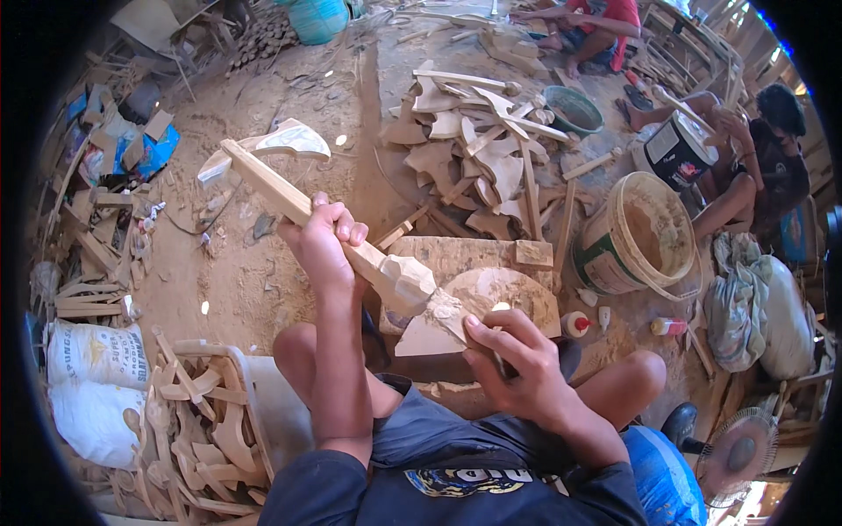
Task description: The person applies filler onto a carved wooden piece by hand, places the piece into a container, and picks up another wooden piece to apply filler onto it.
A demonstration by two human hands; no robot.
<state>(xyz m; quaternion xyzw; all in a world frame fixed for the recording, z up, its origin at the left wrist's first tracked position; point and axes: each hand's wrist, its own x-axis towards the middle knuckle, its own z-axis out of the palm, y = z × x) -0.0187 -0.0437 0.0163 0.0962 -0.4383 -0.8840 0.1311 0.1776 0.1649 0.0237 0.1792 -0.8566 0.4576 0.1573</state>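
My left hand (329, 245) is wrapped round the square shaft of a carved wooden axe-shaped piece (272, 186), held slantwise above a wooden block (452, 252). A faceted knob (408, 282) swells below the hand, and a rough, chipped patch lies beyond it, by a pale flared part. My right hand (522, 359) is closed beside that flared part, its thumb pressed near the edge. Something dark shows within the right fingers, but its kind is hidden. Past the shaft's far end, a pale crescent-shaped wooden piece (294, 142) shows; whether it is joined cannot be told.
Carved wooden pieces lie heaped (474, 149) ahead. A dusty bucket (645, 232), a glue bottle (575, 324) and a fan (741, 451) stand on the right. A bin of wooden parts (237, 377) is at lower left. Two people sit at the far right, one holding wood.
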